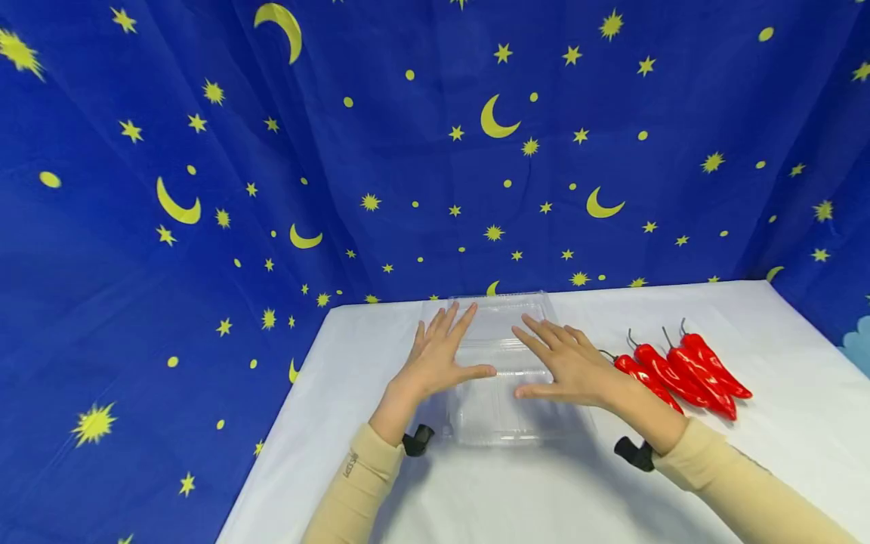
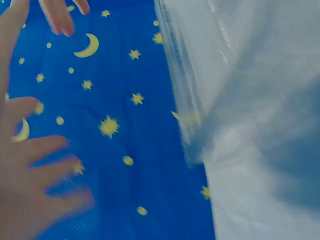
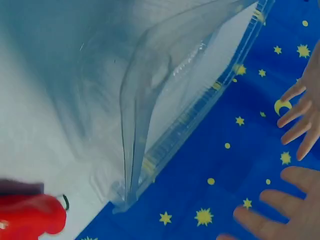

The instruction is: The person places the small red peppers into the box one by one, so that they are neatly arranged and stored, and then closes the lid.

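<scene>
A clear plastic container (image 1: pixel 503 423) with its lid folded back stands on the white table. Over its left side hovers my left hand (image 1: pixel 438 366), fingers spread, holding nothing. My right hand (image 1: pixel 571 366) is spread in the same way above its right side, thumb pointing towards the left one. In the left wrist view my left hand (image 2: pixel 35 175) is blurred, beside the container's clear edge (image 2: pixel 185 90). The right wrist view has my right hand (image 3: pixel 280 215) at the lower right, apart from the clear plastic (image 3: pixel 135 115).
Several red peppers (image 1: pixel 700 378) with dark stems lie side by side on the white table (image 1: pixel 802 453), to the right of the container; one pepper (image 3: pixel 30 217) shows in the right wrist view. A blue curtain (image 1: pixel 408 151) with yellow moons and stars hangs behind and at the left.
</scene>
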`<action>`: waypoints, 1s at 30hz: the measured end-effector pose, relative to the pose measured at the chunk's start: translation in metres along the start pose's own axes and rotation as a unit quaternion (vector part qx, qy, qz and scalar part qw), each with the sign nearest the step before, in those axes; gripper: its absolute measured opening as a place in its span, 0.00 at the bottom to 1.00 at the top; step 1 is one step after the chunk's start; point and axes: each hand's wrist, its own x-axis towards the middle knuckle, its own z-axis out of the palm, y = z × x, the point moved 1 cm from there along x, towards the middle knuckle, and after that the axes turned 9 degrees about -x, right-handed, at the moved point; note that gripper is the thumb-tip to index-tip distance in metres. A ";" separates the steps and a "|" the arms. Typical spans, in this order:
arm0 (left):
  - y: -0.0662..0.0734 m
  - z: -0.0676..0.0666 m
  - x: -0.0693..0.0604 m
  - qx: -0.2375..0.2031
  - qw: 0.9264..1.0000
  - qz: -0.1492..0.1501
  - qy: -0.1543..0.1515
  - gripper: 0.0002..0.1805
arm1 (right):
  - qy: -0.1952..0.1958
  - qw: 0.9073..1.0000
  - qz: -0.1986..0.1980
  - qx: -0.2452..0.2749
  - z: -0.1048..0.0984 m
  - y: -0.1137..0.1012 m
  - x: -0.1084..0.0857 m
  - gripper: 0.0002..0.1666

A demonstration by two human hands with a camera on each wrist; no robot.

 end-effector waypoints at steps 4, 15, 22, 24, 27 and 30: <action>-0.027 -0.011 0.005 -0.112 0.988 0.008 0.104 0.44 | 0.034 0.999 -0.028 0.025 -0.018 0.018 0.001 0.57; -0.080 0.011 0.005 -0.405 0.904 -0.139 -0.012 0.43 | -0.032 0.986 0.154 0.055 -0.060 0.115 -0.026 0.58; -0.088 0.024 0.007 -0.449 0.874 -0.175 -0.067 0.43 | -0.047 0.962 0.251 0.095 -0.052 0.168 -0.051 0.60; -0.091 0.027 0.004 -0.456 0.868 -0.176 -0.082 0.42 | -0.052 0.955 0.274 0.105 -0.044 0.182 -0.061 0.60; -0.093 0.032 0.001 -0.464 0.864 -0.166 -0.104 0.41 | -0.065 0.944 0.301 0.116 -0.031 0.200 -0.077 0.61; -0.094 0.036 -0.001 -0.477 0.856 -0.163 -0.115 0.40 | -0.081 0.934 0.323 0.129 -0.017 0.214 -0.092 0.61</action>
